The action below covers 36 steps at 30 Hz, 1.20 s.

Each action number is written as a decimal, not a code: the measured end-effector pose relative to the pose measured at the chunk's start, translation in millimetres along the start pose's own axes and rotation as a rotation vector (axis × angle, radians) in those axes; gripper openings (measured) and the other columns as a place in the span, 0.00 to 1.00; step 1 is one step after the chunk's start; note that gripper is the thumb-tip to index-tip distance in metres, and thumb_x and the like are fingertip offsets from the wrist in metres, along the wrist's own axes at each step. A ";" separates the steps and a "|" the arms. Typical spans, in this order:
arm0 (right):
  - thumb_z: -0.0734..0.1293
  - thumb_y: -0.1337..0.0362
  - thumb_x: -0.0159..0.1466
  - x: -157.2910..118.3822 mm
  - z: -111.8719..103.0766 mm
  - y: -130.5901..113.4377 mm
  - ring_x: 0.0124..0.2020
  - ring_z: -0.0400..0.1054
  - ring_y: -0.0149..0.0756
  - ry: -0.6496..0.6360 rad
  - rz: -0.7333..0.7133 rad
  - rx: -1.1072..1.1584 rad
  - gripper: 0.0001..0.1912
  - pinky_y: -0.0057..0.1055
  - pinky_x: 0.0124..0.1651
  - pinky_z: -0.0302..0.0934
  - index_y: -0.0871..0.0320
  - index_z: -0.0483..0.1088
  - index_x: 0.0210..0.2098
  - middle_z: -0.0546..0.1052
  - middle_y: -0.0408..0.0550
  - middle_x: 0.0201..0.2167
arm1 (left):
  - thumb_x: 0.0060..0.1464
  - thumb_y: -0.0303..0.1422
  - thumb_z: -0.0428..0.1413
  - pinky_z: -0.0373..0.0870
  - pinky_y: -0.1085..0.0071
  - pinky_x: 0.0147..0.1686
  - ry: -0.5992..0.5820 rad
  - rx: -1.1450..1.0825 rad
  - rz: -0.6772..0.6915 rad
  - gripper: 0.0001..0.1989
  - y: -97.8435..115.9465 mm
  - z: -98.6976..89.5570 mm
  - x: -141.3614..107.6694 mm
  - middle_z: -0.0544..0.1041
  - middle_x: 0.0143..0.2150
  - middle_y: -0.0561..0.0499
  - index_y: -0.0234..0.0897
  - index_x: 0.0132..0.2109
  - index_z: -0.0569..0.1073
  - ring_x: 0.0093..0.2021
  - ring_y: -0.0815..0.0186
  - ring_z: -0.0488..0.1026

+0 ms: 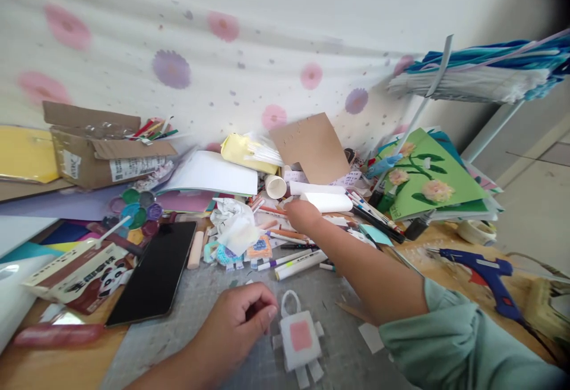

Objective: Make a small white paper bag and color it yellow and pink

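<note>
My left hand (247,319) rests on the grey cutting mat (146,354) with its fingers curled in and the thumb against them; nothing shows in it. Just right of it lies a small white paper figure (301,339) with a pink square, a loop on top and paper strips for arms and legs. My right hand (303,216) reaches into the heap of pens at the back of the mat, close to an orange pen (272,211). Its fingers point away and are mostly hidden. Small coloured paper figures (229,254) and a thick white marker (300,265) lie between the hands.
On the left are a black tablet (154,274), a panda-printed carton (82,274) and a cardboard box (102,152). Crumpled tissue (236,224) and a paper roll (276,187) lie at the back. A blue glue gun (485,274), tape roll (476,232) and green flower card (427,176) are on the right.
</note>
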State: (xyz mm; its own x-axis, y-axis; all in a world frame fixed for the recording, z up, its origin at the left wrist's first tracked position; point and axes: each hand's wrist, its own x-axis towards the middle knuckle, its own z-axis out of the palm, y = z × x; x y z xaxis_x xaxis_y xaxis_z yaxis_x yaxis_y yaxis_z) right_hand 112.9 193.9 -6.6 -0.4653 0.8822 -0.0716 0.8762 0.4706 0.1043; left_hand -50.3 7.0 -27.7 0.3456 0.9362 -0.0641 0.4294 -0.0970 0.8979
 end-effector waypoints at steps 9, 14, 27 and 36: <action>0.64 0.61 0.66 -1.5 -4.7 9.8 0.45 0.70 0.40 -0.079 -0.003 0.040 0.15 0.42 0.45 0.67 0.59 0.67 0.51 0.71 0.52 0.50 | 0.51 0.36 0.49 0.60 0.73 0.27 -0.003 -0.001 0.001 0.09 2.2 1.1 -0.5 0.69 0.21 0.55 0.37 0.29 0.70 0.25 0.66 0.66; 0.63 0.61 0.67 2.0 -19.6 6.7 0.46 0.69 0.40 0.005 -0.057 0.080 0.14 0.42 0.46 0.67 0.57 0.68 0.50 0.71 0.51 0.51 | 0.53 0.34 0.49 0.61 0.73 0.26 0.043 0.104 0.063 0.09 -1.2 -1.4 -0.5 0.71 0.22 0.54 0.37 0.30 0.71 0.25 0.66 0.67; 0.64 0.62 0.66 9.3 -13.2 -108.8 0.45 0.70 0.40 0.093 -0.552 0.267 0.15 0.43 0.45 0.67 0.60 0.68 0.50 0.72 0.51 0.49 | 0.56 0.25 0.46 0.65 0.60 0.48 0.459 0.894 -0.020 0.13 -10.7 -60.6 18.0 0.69 0.49 0.41 0.35 0.47 0.67 0.50 0.54 0.69; 0.63 0.61 0.66 55.2 -10.0 -33.0 0.46 0.69 0.41 0.134 -0.198 0.131 0.15 0.43 0.46 0.67 0.58 0.67 0.52 0.71 0.52 0.52 | 0.59 0.25 0.44 0.64 0.63 0.40 0.266 0.972 -0.115 0.13 -5.1 -64.2 17.8 0.74 0.45 0.43 0.36 0.45 0.70 0.45 0.54 0.71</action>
State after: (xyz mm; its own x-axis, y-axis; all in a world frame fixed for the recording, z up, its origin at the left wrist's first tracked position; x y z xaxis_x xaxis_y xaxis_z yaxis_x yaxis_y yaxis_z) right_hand 57.0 227.2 -4.0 -0.6339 0.7714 0.0551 0.7713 0.6359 -0.0284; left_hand -99.9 45.9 -5.5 0.1133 0.9906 0.0770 0.9823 -0.1233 0.1411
